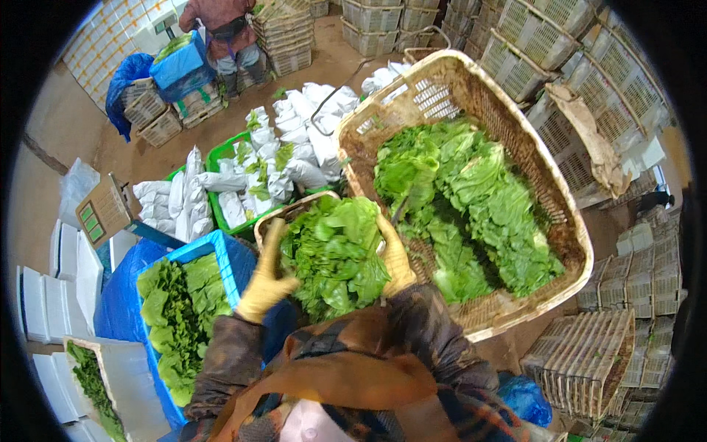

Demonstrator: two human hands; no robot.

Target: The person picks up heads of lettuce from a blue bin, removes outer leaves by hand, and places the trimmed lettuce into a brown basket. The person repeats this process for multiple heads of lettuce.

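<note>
Leafy green lettuce (pixel 337 254) is piled in front of me over a small tan crate, whose rim (pixel 298 207) shows behind it. My left hand (pixel 268 276), in a yellow glove, stands at the pile's left side with thumb and fingers apart. At the right side, my right hand (pixel 395 254), gloved too, lies against the leaves; a dark blade-like thing sticks up by its fingers, and its hold on it is partly hidden. A large dirty plastic crate (pixel 530 121) at the right holds rows of lettuce (pixel 491 204).
At the left stands a blue-lined box (pixel 221 259) of greens. Green crates (pixel 212 160) with white wrapped bundles (pixel 304 138) lie beyond. Foam boxes (pixel 55 293) line the left edge, stacked crates (pixel 602 353) the right. A person (pixel 223 33) stands at the back.
</note>
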